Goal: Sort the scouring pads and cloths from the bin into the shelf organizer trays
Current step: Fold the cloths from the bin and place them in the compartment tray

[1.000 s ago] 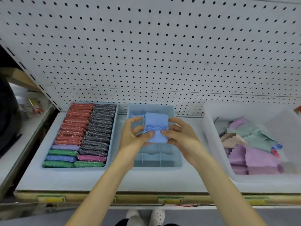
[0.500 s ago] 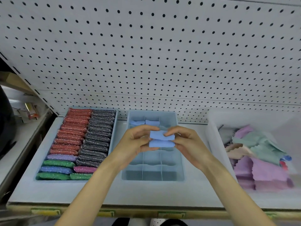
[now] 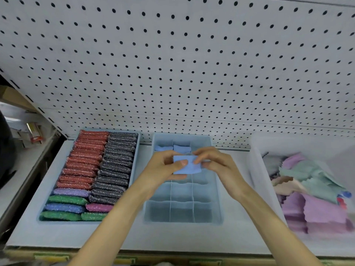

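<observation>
Both hands are up over the middle of the shelf (image 3: 124, 237), and between them is a small folded light-blue cloth (image 3: 189, 167). The left hand (image 3: 163, 168) pinches its left edge, thumb on top and fingers (image 3: 181, 162) curled underneath. The right hand (image 3: 217, 166) nips the upper right corner with its fingers (image 3: 197, 160), so both are grasping that one cloth. It's held in the air, just above the back half of the pale-blue divided organizer tray (image 3: 219, 208).

Look into that tray: two more folded blue cloths sit side by side in the rearmost compartments, one at back left (image 3: 161, 148) and one in the back middle (image 3: 181, 148). The compartments nearer the front show only their thin dividers.

Off to the left, a second pale-blue tray (image 3: 138, 139) is packed tight with sparkly scouring pads in two columns. There are red ones (image 3: 84, 160) down the left column and dark grey ones (image 3: 117, 166) down the right. Green (image 3: 65, 199), purple (image 3: 71, 192), blue (image 3: 64, 207) and pink (image 3: 99, 207) pads fill the front end.

On the right stands the clear plastic bin (image 3: 259, 169), holding a loose heap of cloths. Purple (image 3: 318, 210), mint green (image 3: 311, 173) and beige (image 3: 286, 186) lie jumbled together. Behind it all rises the white pegboard (image 3: 172, 64).
</observation>
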`<control>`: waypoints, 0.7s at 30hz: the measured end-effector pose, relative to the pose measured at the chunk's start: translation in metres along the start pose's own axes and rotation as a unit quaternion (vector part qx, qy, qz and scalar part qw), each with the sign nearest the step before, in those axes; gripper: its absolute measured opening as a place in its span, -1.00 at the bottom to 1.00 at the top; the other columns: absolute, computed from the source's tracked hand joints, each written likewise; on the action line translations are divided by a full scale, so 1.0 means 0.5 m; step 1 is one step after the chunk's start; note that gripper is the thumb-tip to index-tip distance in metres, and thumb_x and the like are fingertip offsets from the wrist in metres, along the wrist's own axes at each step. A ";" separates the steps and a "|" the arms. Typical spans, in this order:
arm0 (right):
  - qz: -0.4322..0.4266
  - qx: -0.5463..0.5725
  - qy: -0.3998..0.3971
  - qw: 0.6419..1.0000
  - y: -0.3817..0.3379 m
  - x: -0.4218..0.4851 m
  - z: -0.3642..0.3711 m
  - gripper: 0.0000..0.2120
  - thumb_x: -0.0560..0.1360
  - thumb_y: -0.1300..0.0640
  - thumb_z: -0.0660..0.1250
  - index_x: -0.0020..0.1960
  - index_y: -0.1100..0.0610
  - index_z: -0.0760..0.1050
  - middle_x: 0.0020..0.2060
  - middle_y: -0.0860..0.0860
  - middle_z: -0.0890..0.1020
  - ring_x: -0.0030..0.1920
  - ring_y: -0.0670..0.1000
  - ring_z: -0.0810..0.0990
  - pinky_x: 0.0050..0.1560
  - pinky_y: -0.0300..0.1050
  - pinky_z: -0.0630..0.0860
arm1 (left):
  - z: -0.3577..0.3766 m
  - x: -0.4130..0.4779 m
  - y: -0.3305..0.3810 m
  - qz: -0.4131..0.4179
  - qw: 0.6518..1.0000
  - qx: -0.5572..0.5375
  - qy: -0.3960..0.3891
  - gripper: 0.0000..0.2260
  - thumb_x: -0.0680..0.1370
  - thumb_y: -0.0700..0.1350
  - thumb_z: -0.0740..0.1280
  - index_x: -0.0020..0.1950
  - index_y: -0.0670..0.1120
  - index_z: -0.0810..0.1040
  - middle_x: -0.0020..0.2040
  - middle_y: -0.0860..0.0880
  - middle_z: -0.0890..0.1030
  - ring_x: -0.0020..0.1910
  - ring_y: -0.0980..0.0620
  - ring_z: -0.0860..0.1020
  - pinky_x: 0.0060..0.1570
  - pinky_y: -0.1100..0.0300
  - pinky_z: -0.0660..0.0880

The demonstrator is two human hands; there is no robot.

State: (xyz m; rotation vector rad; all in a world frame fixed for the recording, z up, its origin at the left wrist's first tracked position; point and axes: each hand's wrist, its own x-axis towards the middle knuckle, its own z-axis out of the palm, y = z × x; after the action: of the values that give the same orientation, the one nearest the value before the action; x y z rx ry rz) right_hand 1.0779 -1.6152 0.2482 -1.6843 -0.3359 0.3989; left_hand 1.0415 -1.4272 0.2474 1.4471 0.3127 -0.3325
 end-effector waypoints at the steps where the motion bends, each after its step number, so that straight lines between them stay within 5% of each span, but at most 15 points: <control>1: 0.011 -0.016 0.001 1.000 0.005 0.006 -0.001 -0.88 0.46 0.25 0.32 -0.14 0.08 0.60 -0.01 -0.02 0.62 0.01 -0.09 0.59 -0.01 -0.32 0.47 | 0.000 0.004 -0.005 0.007 1.000 0.016 0.004 -0.86 0.54 -0.29 0.36 0.08 -0.29 0.58 0.02 -0.30 0.62 -0.07 -0.05 0.63 -0.13 0.18 0.62; 9: 0.113 -0.097 -0.134 0.980 0.053 0.060 -0.032 -0.86 0.39 0.21 0.49 -0.07 0.19 0.63 -0.15 0.22 0.63 -0.19 -0.01 0.56 -0.12 -0.08 0.47 | -0.010 0.037 -0.057 -0.017 1.000 -0.017 0.017 -0.91 0.48 -0.30 0.42 -0.06 -0.29 0.57 -0.14 -0.19 0.67 -0.17 -0.01 0.68 -0.21 0.20 0.60; 14: 0.119 -0.202 -0.207 0.950 0.082 0.095 -0.029 -0.95 0.44 0.21 0.46 -0.10 0.15 0.61 -0.27 0.01 0.62 -0.26 -0.15 0.52 -0.15 -0.27 0.44 | -0.020 0.072 -0.099 0.021 0.998 0.040 0.040 -0.85 0.46 -0.25 0.48 -0.23 -0.01 0.67 -0.22 0.00 0.67 -0.21 0.08 0.65 -0.19 0.30 0.55; 16: 0.075 -0.265 -0.145 0.950 0.097 0.127 -0.048 -0.89 0.44 0.20 0.45 -0.20 0.07 0.54 -0.33 -0.11 0.54 -0.25 -0.16 0.46 -0.17 -0.31 0.38 | -0.039 0.083 -0.118 0.102 0.965 0.202 0.135 -0.89 0.48 -0.16 0.47 -0.16 0.06 0.67 -0.16 0.14 0.66 -0.12 0.13 0.62 -0.09 0.43 0.44; 18: 0.005 -0.382 -0.030 0.924 0.122 0.164 -0.071 -0.90 0.43 0.21 0.43 -0.18 0.09 0.51 -0.33 -0.13 0.51 -0.19 -0.02 0.43 -0.17 -0.18 0.32 | -0.058 0.084 -0.135 0.179 0.880 0.379 0.224 -0.84 0.52 -0.17 0.42 0.09 -0.04 0.62 0.09 0.06 0.57 0.08 0.08 0.54 0.07 0.39 0.38; 21: -0.087 -0.587 0.036 0.804 0.169 0.210 -0.068 -0.80 0.31 0.23 0.50 -0.14 0.18 0.51 -0.32 0.00 0.58 -0.24 0.14 0.51 -0.17 -0.06 0.31 | -0.063 0.084 -0.174 0.175 0.866 0.410 0.227 -0.62 0.55 -0.16 0.37 0.36 -0.08 0.45 0.42 -0.08 0.33 0.35 0.05 0.33 0.28 0.23 0.27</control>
State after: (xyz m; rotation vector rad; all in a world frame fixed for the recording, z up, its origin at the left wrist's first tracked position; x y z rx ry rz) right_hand 1.1867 -1.6119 0.1616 -2.8387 -0.7746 -0.0831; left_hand 1.0446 -1.4052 0.1479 2.3906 0.2861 0.2248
